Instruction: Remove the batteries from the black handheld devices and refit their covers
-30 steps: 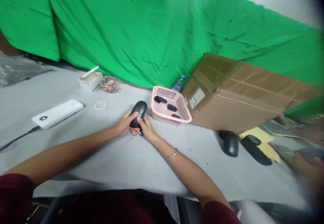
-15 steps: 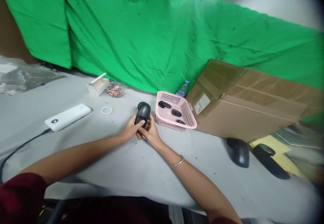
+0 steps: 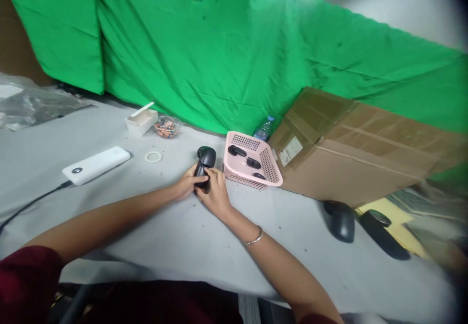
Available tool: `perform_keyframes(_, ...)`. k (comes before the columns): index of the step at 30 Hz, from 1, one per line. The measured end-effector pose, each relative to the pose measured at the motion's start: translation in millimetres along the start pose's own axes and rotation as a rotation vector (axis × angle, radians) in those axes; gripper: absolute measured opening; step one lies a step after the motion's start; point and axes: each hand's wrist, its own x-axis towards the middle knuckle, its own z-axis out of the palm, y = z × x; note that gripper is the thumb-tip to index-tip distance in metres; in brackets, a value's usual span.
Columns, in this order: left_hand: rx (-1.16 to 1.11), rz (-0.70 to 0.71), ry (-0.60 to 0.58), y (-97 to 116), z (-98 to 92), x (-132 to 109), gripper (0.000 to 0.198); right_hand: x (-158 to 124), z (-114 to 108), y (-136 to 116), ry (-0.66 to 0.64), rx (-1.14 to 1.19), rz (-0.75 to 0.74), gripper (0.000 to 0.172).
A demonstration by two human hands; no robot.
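Note:
Both my hands hold a black wireless computer mouse (image 3: 205, 160) up near the table, just left of the basket. My left hand (image 3: 188, 183) grips its near side, and my right hand (image 3: 215, 193) presses fingers onto its underside. Most of the mouse's lower half is hidden by my fingers. Next to my right hand stands a pink plastic mesh basket (image 3: 234, 165) holding several small black mouse parts (image 3: 237, 150).
On the grey table lie a white power bank (image 3: 95, 165) with a black cable, a white bead ring (image 3: 153, 156), a small white box (image 3: 141, 122) and a clear bag of batteries (image 3: 167, 127). Further right are a black mouse (image 3: 341, 221), a black oval piece (image 3: 382, 236) and a leaning cardboard box (image 3: 351, 151).
The mouse has turned in my hands, and my fingers now cover more of it. The small orange and blue items seen below my hands earlier are no longer visible. The view has shifted slightly.

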Motion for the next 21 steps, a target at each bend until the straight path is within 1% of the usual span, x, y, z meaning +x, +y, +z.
perform_keyframes(2,-0.124,-0.162,-0.059,3.7,-4.1,4.9,0.043,1.7,-0.4,3.4,0.020,0.003,0.047,0.070)
perform_keyframes(4,-0.228,-0.254,-0.041,6.0,-9.5,10.6,0.034,3.6,-1.6,6.7,0.034,0.025,0.064,0.072)
perform_keyframes(7,-0.286,-0.246,0.020,7.6,-16.5,15.4,0.023,5.7,-4.0,9.0,0.032,0.080,0.046,0.071)
perform_keyframes(12,-0.253,-0.303,0.049,10.9,-19.0,13.4,0.023,5.4,-7.0,6.2,0.001,0.114,0.006,0.068)
perform_keyframes(16,-0.267,-0.269,0.103,11.9,-17.0,12.9,0.021,4.3,-6.8,3.9,-0.032,0.125,-0.011,0.067)
perform_keyframes(19,-0.263,-0.279,0.074,10.8,-17.7,13.8,0.020,3.4,-5.9,4.3,-0.039,0.125,-0.002,0.069)
perform_keyframes(21,-0.257,-0.287,0.034,10.2,-19.8,14.6,0.020,3.0,-5.5,5.5,-0.035,0.123,0.008,0.070)
